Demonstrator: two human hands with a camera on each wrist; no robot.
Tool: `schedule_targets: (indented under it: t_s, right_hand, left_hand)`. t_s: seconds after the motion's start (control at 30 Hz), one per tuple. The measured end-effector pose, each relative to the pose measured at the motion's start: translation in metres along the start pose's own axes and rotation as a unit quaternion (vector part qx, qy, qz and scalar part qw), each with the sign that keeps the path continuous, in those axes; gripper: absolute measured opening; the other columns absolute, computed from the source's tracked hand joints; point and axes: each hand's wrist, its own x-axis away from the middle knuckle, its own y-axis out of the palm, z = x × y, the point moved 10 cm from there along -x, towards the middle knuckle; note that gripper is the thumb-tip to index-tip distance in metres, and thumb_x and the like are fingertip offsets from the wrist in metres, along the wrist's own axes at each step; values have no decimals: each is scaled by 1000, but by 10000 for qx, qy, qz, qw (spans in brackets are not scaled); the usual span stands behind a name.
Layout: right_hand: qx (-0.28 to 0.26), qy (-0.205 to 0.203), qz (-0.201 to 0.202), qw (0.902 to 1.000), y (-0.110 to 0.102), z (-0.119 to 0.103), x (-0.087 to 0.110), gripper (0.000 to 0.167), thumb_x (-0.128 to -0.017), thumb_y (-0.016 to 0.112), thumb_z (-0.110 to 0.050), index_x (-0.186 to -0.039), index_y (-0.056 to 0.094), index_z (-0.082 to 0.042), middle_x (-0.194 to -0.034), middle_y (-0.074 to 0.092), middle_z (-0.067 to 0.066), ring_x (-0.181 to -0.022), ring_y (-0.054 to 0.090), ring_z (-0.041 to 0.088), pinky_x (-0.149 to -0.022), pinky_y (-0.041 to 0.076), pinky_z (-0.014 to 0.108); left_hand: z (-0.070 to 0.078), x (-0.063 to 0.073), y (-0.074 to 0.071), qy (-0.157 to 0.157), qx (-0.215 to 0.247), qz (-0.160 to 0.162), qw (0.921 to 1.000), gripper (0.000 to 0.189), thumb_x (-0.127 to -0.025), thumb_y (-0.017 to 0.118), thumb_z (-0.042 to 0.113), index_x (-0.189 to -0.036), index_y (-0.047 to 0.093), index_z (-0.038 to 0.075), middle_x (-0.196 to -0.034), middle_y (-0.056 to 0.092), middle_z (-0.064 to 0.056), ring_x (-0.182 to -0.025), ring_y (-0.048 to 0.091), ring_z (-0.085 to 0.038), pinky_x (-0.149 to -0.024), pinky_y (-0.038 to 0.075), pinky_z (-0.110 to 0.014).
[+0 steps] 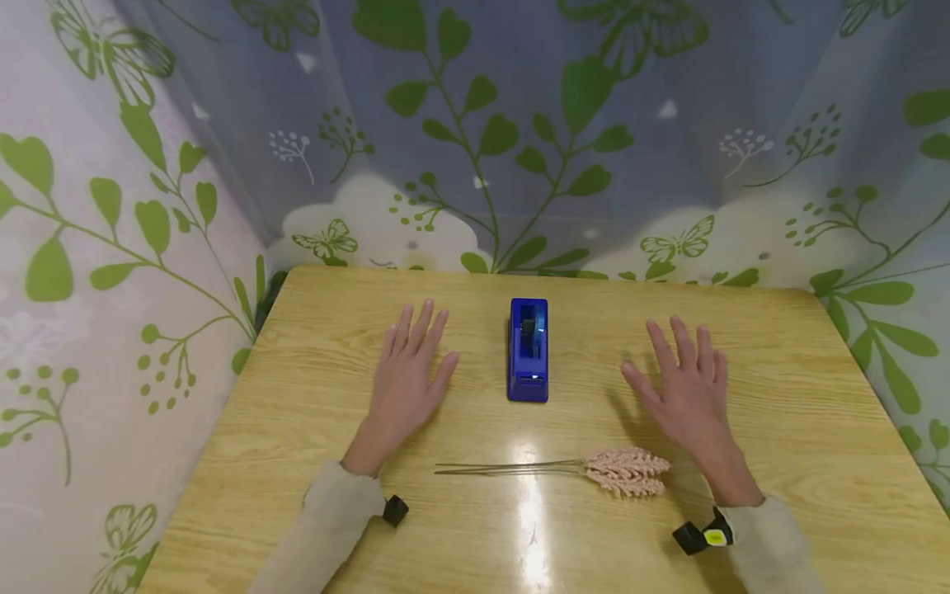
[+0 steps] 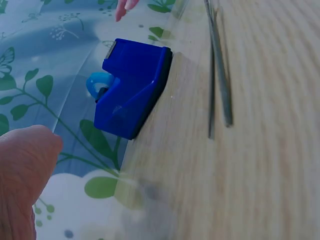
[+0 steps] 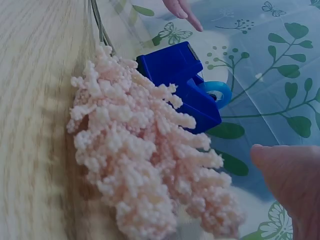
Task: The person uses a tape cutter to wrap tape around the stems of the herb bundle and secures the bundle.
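A person's left hand [image 1: 408, 379] and right hand [image 1: 686, 396], fingers extended and apart, flank a blue tape dispenser [image 1: 529, 351] standing on a wooden table [image 1: 297, 379], while pink flowers [image 1: 627, 473] lie crosswise between the dispenser and the person.

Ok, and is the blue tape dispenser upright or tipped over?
Upright: the tape dispenser has its dark base on the wooden table in the left wrist view, its tape roll on the opposite side.
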Motion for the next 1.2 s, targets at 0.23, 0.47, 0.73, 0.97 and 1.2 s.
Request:
schedule_targets:
  t_s: [0.23,0.47,0.73,0.97,1.2]
  right_hand:
    - [-465,-120,-524,9975,12,-11,-1,79,-105,55,-53,-167,21,-17,-172,9,22,-156,-4,51,-114,2,78]
    - [-1373,-710,-948,9834,21,-48,-4,58,-105,63,-30,-153,46,0,-147,43,31,-134,35,53,-103,28,71]
    - [-2563,-1003,-1625,9475,39,-92,-14,32,-105,62,-13,-133,65,5,-84,64,4,-72,56,13,-65,48,30]
    - [-2920,-416,-1957,9353,58,-103,-18,33,-107,59,-16,-135,66,1,-69,57,5,-54,42,9,-50,35,25]
    - [-3563,377,-1975,9125,71,-99,-26,31,-109,56,-21,-123,72,1,-76,61,17,-58,46,14,-52,38,25]
  left_hand:
    - [20,-17,10,422,96,-453,9980,71,-112,40,46,-166,18,5,-174,12,-12,-161,7,-26,-128,17,-52]
    - [42,-28,27,1002,264,-828,9912,67,-113,43,41,-165,22,3,-173,17,-12,-160,16,-28,-127,21,-47]
    - [60,-41,40,1365,292,-827,9867,65,-112,48,36,-162,29,0,-170,25,-18,-158,22,-31,-128,18,-41]
    - [72,-51,53,1465,434,-1098,9821,65,-111,49,38,-162,30,2,-170,27,-17,-157,25,-31,-126,27,-47]
    - [75,-51,59,1497,385,-1169,9811,64,-111,50,37,-161,33,2,-169,28,-18,-157,26,-31,-125,29,-48]
